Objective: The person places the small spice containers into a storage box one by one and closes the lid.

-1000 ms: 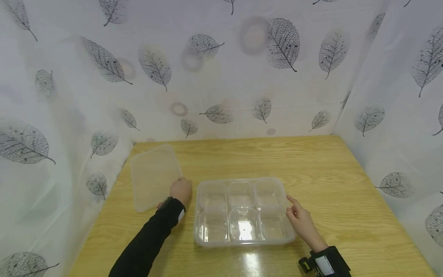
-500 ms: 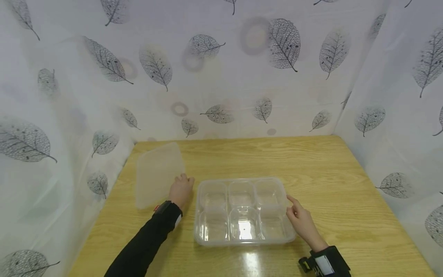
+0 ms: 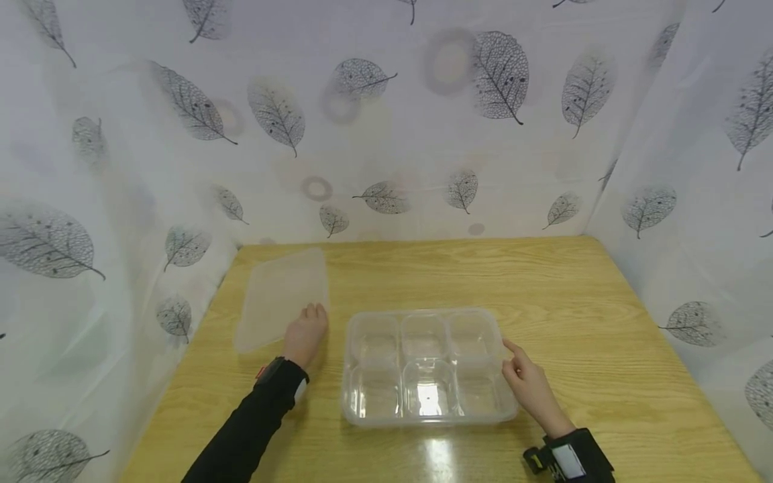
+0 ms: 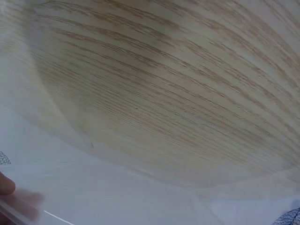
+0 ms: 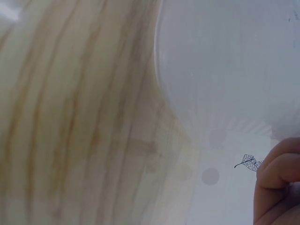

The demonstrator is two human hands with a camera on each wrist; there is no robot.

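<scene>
A clear plastic container with six compartments sits on the wooden table in the head view. Left of it, my left hand grips the near right edge of a translucent lid and holds it tilted up off the table. In the left wrist view the lid fills the frame, with one fingertip at its edge. My right hand rests beside the container, index finger and thumb touching its right rim. The right wrist view shows loosely curled fingers.
White curtains printed with grey leaves wall the table at the back, left and right. Bare wood lies behind and to the right of the container. Both wrists carry black strapped devices.
The lid lay flat on the table; my left hand has lifted and tilted it, turning it a little towards the container. The right hand and container stayed put.
</scene>
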